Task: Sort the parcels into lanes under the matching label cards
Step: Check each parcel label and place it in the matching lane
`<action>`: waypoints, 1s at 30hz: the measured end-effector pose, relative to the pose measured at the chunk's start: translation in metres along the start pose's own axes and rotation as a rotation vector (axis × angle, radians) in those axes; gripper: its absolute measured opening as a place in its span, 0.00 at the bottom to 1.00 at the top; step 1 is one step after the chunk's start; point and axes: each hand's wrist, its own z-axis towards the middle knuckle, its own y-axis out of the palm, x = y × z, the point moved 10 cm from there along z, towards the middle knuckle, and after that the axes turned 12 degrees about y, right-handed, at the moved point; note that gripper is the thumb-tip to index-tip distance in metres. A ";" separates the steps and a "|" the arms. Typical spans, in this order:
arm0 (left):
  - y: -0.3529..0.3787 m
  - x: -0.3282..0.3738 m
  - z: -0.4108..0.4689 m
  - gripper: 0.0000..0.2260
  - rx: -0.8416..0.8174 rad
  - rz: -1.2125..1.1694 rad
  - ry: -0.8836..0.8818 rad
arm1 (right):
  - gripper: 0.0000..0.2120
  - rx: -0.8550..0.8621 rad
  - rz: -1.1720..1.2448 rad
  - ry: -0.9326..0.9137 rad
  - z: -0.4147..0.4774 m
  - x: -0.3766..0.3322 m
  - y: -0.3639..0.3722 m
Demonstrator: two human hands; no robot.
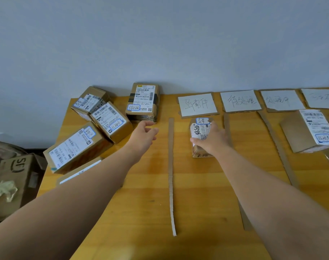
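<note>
**Clerk:** What is entered nearest?

**Checker:** Item 1: bench (141, 212), yellow wood, crossed by two bare forearms. Item 2: first strip (170, 166), cardboard, laid lengthwise; the pile side is divided by it from the first lane.

**Clerk:** How are the grips recorded?

**Checker:** Left grip (144, 136): fingers apart and loosely curled, nothing held. It is held just short of the taped parcel (143, 101). Right grip (213, 140): clamped from above on the small parcel (199, 132), thumb at its left edge, fingers down its right side.

**Clerk:** Where is that parcel listed?

**Checker:** On the bench, in the first lane, between the first strip and the second strip (228, 128), just below the first label card (197, 104). A blue-edged handwritten sticker is carried at its far end.

**Clerk:** What is logged to the left?

**Checker:** A floor box (15, 177) beside the bench. On the bench corner, the long parcel (75, 149), the tilted parcel (111, 122) and the corner parcel (88, 102) are heaped touching. The taped parcel is set apart against the wall (160, 44).

**Clerk:** And farthest right?

**Checker:** The large parcel (308, 132) is placed right of the third strip (276, 147). The second label card (240, 100), third label card (282, 100) and fourth label card (319, 97) are ranged along the wall.
</note>
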 end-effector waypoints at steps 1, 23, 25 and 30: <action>-0.006 0.001 -0.002 0.16 -0.007 0.011 0.013 | 0.49 0.061 -0.031 -0.006 -0.006 -0.003 -0.007; -0.205 -0.118 -0.055 0.17 -0.192 0.333 0.079 | 0.22 -0.060 0.244 -0.129 -0.176 -0.096 0.176; -0.201 -0.132 -0.060 0.24 -0.284 0.396 0.078 | 0.22 -0.066 0.261 -0.121 -0.185 -0.095 0.187; -0.181 -0.140 -0.071 0.38 -0.445 0.773 0.190 | 0.23 -0.089 0.252 -0.094 -0.196 -0.090 0.195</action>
